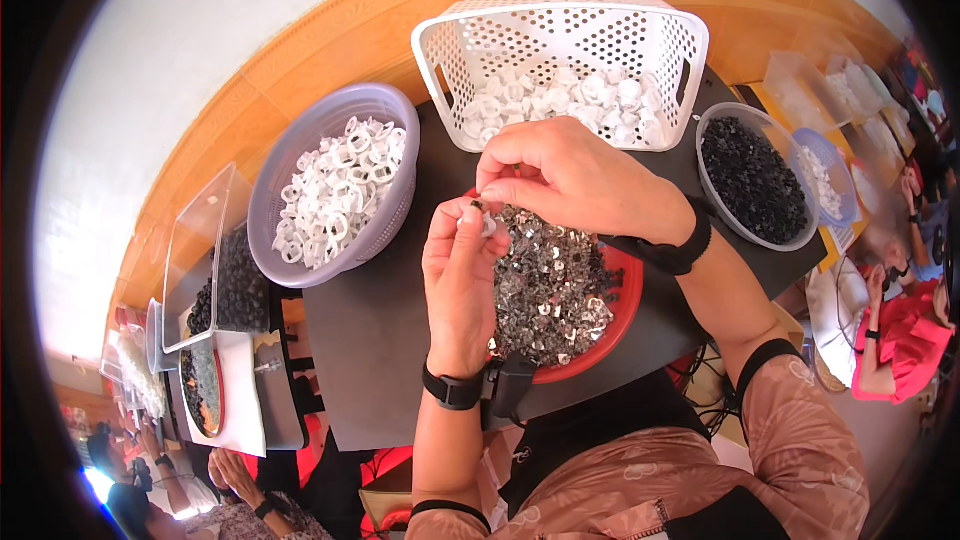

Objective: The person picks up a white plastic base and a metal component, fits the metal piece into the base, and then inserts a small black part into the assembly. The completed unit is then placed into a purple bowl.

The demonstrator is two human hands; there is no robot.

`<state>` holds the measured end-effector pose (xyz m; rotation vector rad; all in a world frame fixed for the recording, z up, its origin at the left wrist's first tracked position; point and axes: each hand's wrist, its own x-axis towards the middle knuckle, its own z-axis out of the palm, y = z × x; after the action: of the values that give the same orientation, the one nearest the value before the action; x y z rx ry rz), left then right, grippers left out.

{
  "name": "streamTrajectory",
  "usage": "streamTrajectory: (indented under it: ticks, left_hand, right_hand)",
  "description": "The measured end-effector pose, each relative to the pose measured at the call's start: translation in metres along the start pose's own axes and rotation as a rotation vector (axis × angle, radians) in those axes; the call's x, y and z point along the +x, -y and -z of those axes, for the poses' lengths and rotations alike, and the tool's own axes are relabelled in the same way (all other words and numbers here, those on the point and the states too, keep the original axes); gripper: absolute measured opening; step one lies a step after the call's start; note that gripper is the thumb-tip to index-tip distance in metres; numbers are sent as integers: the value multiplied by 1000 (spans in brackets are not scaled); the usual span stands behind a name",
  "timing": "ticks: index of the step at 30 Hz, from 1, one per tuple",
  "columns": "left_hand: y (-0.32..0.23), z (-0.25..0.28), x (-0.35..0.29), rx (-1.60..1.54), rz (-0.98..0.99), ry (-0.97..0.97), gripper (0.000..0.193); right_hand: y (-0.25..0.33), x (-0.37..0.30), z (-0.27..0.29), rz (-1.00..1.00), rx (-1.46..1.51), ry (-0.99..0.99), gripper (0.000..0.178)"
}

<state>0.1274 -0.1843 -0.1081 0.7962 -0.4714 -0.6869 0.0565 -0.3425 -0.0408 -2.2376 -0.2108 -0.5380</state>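
My left hand (pixel 460 290) is closed in a pinch on a small white plastic part (pixel 488 226) with a dark bit at its top. Just above it, my right hand (pixel 580 175) has thumb and forefinger pressed together at that part; whatever lies between those fingertips is too small to make out. Both hands are over a red basin (pixel 632 290) filled with small shiny metal and dark pieces (pixel 550 285). Behind them stands a white perforated basket (pixel 440 60) holding white plastic parts (pixel 600 95). A purple-grey colander (pixel 385 250) of white ring-shaped parts (pixel 340 190) sits to the left.
At right on the dark table (pixel 370 350) is a translucent bowl (pixel 790 243) of black parts (pixel 750 180), beside a small bluish basket (pixel 840 175). Further left, a clear box (pixel 205 210) stands near black pieces. Other people sit at both sides.
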Motion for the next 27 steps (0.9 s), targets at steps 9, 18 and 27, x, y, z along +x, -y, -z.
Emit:
streamTrajectory:
  ticks: [9,18,27]
  left_hand:
    - [2,2,-1,63,23,15,14]
    - [0,-4,0,8,109,-42,10]
    - [3,-4,-1,-43,175,-11,14]
  right_hand:
    - [-16,3,-4,102,30,26,11]
    - [-13,1,-3,112,2,104,12]
    - [-5,-4,2,104,-147,113,14]
